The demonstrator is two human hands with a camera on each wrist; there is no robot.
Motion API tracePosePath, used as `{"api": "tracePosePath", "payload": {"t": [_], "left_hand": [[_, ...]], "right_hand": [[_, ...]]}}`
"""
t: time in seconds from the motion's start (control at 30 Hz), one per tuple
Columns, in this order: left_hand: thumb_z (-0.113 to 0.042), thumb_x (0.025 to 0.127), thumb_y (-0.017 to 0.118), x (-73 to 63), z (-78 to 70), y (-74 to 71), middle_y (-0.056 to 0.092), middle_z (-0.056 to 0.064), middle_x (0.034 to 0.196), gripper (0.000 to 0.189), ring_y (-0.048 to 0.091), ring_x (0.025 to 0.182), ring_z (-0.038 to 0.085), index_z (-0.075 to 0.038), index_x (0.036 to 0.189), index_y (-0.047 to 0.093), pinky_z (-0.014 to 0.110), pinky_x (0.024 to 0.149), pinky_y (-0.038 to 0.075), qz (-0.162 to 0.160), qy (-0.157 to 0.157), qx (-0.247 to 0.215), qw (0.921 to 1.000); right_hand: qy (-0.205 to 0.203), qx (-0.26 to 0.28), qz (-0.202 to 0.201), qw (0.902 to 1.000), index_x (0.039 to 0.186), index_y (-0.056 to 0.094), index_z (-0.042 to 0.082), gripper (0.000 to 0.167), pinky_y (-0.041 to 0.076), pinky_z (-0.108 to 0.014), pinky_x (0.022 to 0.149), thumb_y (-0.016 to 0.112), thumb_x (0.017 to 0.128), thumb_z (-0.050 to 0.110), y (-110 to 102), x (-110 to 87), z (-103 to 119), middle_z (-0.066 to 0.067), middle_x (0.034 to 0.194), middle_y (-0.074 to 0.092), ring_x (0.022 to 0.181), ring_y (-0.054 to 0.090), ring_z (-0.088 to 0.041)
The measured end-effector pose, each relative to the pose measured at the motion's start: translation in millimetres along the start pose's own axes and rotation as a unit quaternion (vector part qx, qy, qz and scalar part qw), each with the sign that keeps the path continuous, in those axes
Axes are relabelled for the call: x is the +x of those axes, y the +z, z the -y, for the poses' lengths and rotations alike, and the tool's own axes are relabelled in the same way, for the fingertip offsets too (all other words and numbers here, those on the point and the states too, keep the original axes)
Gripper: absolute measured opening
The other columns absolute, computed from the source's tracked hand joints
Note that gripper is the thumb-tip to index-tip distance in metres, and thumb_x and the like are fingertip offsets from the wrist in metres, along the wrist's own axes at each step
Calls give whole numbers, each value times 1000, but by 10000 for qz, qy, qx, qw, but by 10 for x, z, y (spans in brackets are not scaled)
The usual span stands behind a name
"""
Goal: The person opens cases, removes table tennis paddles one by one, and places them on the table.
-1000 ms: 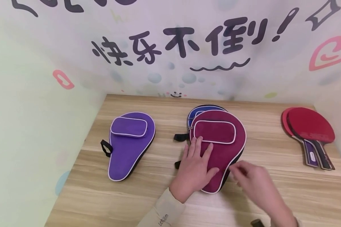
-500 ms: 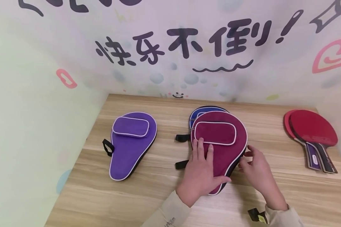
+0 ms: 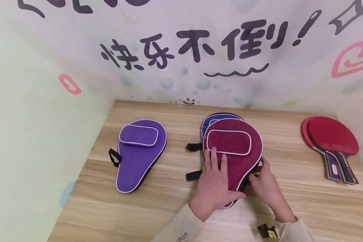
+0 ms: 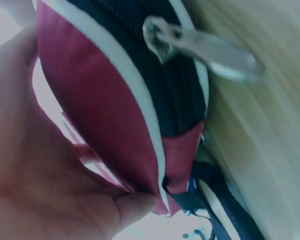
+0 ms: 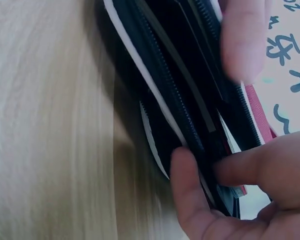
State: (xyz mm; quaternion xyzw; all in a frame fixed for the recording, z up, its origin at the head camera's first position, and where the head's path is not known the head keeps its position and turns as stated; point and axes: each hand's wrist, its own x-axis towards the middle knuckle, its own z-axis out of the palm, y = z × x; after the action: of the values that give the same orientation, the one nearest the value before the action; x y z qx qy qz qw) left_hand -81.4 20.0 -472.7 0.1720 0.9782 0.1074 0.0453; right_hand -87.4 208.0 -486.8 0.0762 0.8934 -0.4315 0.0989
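Observation:
A maroon table tennis paddle case (image 3: pixel 234 168) with white piping lies over a blue case (image 3: pixel 208 121), which shows only at the upper left. My left hand (image 3: pixel 213 188) rests on its front, fingers extended below the small pocket. My right hand (image 3: pixel 267 188) is at the case's right edge. In the right wrist view the zip along that side is undone; the right fingers (image 5: pixel 184 172) pinch the edge of the opening (image 5: pixel 190 95), one digit reaching inside. A thin strip, perhaps a paddle's rim, shows within. The left wrist view shows a metal zip pull (image 4: pixel 210 50).
To the left lies a purple paddle case (image 3: pixel 140 158) with a black loop. Two red paddles (image 3: pixel 332 134) overlap at the right side of the wooden table (image 3: pixel 115 215). A printed wall (image 3: pixel 175 80) stands behind. Black straps (image 3: pixel 194 175) stick out left of the cases.
My right hand has come in from the front to the case's right edge, and its fingers now go into the opening. My left hand has shifted slightly right, its thumb reaching further over the case.

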Motion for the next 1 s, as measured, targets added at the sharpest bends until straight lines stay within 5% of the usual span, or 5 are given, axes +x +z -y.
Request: {"api": "tracePosePath", "payload": {"t": [0.2, 0.37, 0.7, 1.0], "left_hand": [[-72, 78, 71, -29, 25, 19, 3, 27, 170, 117, 10, 157, 50, -5, 161, 24, 42, 121, 40, -114, 64, -156, 9998], [-63, 80, 74, -110, 89, 30, 1, 24, 171, 117, 11, 159, 43, -6, 162, 15, 44, 122, 38, -380, 245, -515, 9976], [-34, 87, 73, -314, 198, -205, 6, 16, 173, 103, 14, 161, 27, -14, 165, 8, 46, 123, 36, -1744, 1121, -612, 9764], [-10, 83, 71, -569, 229, -319, 10, 17, 173, 90, 29, 157, 30, -6, 161, 26, 45, 118, 43, -2461, 606, -578, 9656]], "right_hand": [[18, 331, 29, 9994, 158, 2, -10, 78, 60, -26, 60, 51, 98, 1, 40, -19, 13, -32, 115, 58, 76, 69, -19], [-70, 266, -10, 9996, 158, 4, -10, 77, 60, -26, 60, 51, 98, 1, 38, -27, 1, -33, 113, 58, 75, 69, -20], [-235, 181, -19, 9996, 159, 7, -7, 78, 59, -26, 57, 56, 99, 1, -4, -6, -11, -35, 113, 60, 71, 73, -18], [-183, 205, 111, 9996, 160, 13, -1, 75, 59, -26, 58, 57, 100, 3, -25, 10, -34, -35, 114, 60, 73, 74, -22]]}}
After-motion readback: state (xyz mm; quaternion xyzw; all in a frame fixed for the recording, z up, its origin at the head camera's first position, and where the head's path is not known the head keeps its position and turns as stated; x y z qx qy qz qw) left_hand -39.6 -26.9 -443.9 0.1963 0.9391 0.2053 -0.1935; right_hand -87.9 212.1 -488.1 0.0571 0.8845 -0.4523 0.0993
